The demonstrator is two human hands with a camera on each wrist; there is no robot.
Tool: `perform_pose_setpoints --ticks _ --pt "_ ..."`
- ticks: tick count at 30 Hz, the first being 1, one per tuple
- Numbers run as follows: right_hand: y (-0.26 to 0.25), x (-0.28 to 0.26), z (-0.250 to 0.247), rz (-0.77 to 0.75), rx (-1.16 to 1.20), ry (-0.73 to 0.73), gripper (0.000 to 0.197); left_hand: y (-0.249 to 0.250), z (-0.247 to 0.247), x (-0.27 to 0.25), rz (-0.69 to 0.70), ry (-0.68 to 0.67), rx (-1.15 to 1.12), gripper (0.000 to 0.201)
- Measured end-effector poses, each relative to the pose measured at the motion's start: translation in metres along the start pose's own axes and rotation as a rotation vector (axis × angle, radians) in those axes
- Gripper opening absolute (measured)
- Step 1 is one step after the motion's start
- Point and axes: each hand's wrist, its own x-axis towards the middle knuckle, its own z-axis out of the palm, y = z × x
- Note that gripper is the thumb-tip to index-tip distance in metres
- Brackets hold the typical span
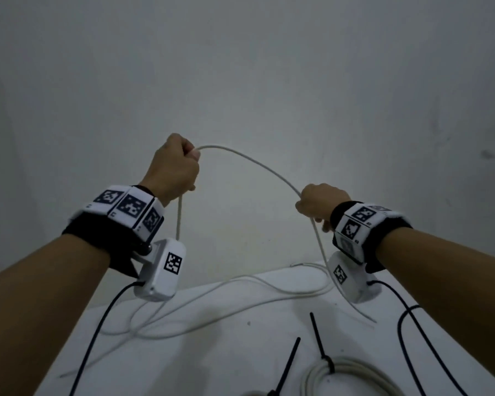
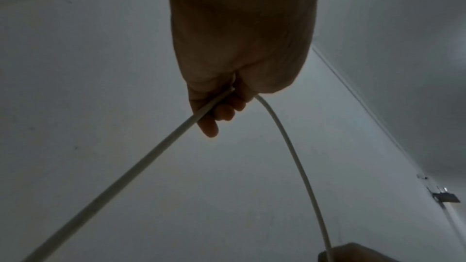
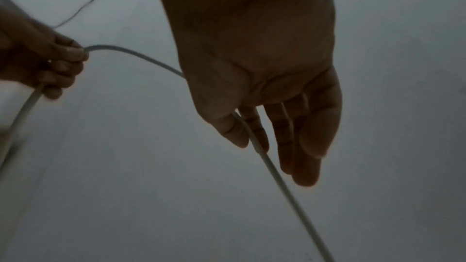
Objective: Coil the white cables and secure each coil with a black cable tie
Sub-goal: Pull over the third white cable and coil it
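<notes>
A white worktop (image 1: 217, 355) lies below both hands, against a plain grey wall (image 1: 269, 67). 2 thin black leads (image 1: 97, 332) trail from the wrist cameras (image 1: 160, 270).

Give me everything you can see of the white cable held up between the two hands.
The white cable is thin, round and smooth, plastic-looking. It arches in the air between the left hand, whose curled fingers grip it, and the lower right hand, which pinches it between thumb and fingers. From each hand it hangs down to the white table, where its slack lies in loose, untied loops.
</notes>
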Motion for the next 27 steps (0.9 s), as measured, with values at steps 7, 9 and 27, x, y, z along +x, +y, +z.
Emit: perform_pose_setpoints --ticks 7,9,27 --pt "-0.022 -0.076 -0.074 -0.078 1.029 0.134 0.02 0.052 -0.028 -0.063 -0.067 0.034 -0.301 0.007" --pt "-0.028 -0.103 -0.091 -0.156 1.101 0.066 0.022 0.056 -0.029 -0.089 -0.104 0.026 -0.422 0.011" --pt "0.07 -0.22 0.002 -0.015 -0.238 0.099 0.044 -0.025 -0.042 -0.254 -0.714 -0.109 -0.451 0.017"
